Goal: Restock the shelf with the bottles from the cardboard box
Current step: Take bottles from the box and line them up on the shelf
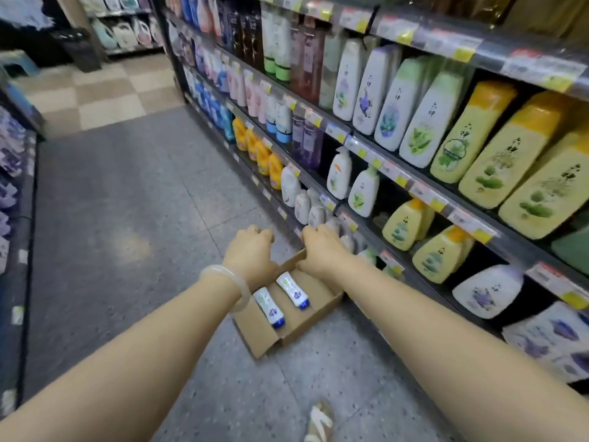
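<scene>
Both hands reach down over the far end of the cardboard box point(296, 317) on the floor. Left hand point(251, 250) and right hand point(322, 247) have their fingers curled over out of sight, so I can't tell if they're gripping the box edge. Two white tubes with blue caps point(280, 301) lie flat inside. Grey speckled floor point(127, 218), shop aisle, shelf point(414, 186) on the right packed with blurry bottles. Bangle point(229, 282) on the left wrist, sandal point(318, 422) cut off at the bottom.
</scene>
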A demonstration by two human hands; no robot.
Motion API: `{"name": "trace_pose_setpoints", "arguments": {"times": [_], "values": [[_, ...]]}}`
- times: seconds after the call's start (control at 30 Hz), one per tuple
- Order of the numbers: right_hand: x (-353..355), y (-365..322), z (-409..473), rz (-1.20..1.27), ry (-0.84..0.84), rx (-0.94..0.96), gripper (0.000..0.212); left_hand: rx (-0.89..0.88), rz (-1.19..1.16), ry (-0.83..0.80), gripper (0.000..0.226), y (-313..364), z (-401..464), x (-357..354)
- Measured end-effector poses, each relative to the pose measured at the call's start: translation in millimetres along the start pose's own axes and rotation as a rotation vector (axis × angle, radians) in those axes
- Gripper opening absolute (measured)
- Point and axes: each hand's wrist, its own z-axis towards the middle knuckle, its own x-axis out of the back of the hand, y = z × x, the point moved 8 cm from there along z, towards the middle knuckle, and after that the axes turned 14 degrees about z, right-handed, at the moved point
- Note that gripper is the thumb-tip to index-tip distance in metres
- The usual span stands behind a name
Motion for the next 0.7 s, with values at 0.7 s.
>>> {"name": "trace_pose_setpoints", "arguments": {"times": [0.7], "values": [[-10.1, 112.7, 278.9, 0.369, 0.105, -0.523, 0.041, -0.610, 0.285, -0.271, 0.035, 33.4, 346.8, -75.6]]}}
